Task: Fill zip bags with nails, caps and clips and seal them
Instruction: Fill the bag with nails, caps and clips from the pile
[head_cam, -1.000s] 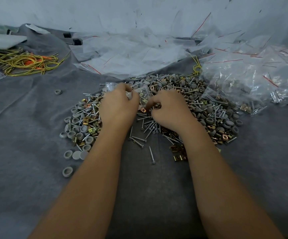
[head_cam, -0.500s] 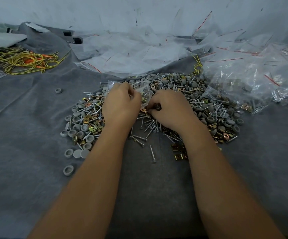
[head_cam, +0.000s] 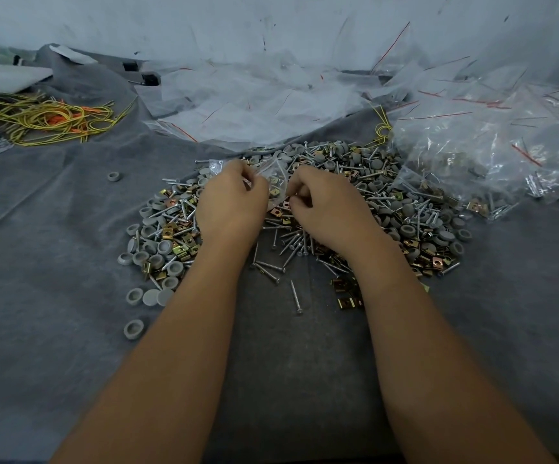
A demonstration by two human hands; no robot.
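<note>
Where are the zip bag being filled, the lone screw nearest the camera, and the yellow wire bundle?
zip bag point(head_cam: 276, 182), head view, clear wall between the hands.
lone screw point(head_cam: 295, 296), head view, mid-shaft.
yellow wire bundle point(head_cam: 42, 120), head view, tangled middle.

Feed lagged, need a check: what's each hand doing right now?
Left hand: pinches the small clear zip bag by its edge.
Right hand: fingers curled at the bag's mouth; what they pinch cannot be told.
</note>
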